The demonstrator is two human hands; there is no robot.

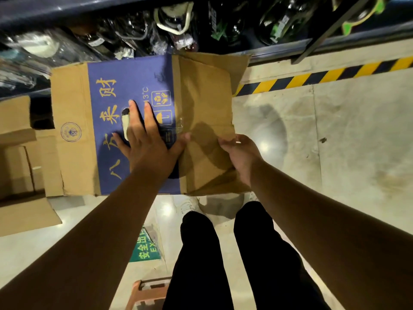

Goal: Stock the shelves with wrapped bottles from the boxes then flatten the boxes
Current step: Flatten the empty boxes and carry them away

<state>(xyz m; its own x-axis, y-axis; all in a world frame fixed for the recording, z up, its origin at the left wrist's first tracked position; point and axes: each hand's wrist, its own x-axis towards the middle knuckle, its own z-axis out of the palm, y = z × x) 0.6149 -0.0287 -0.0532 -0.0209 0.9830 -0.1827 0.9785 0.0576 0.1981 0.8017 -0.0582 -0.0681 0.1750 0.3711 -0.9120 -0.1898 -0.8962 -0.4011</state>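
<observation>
The cardboard box (pixel 125 86), blue-printed with yellow characters on one panel and plain brown on its flaps, is collapsed almost flat and held up in front of the person's legs. The left hand (pixel 145 139) lies spread on the blue panel with straight fingers, pressing it down beside the cut-out carry slot. The right hand (pixel 239 153) has its fingers curled round the edge of the brown flap on the box's right side, with the thumb on top.

Beyond the box's far edge, wrapped bottles (pixel 174 19) lie on the shelf (pixel 44 7). More cardboard (pixel 20 166) lies to the left of the box on the floor (pixel 335 142), and a stool (pixel 147 291) stands well below it, near the legs.

The box looks empty, so it should be light. Corrugated board is stiff across a panel but gives along the scored folds, and the creased flap is already soft. The surest hold is probably on panel edges or through the carry slot, pressing flat on the creases; flaps may spring back, and raw edges can scrape skin.
</observation>
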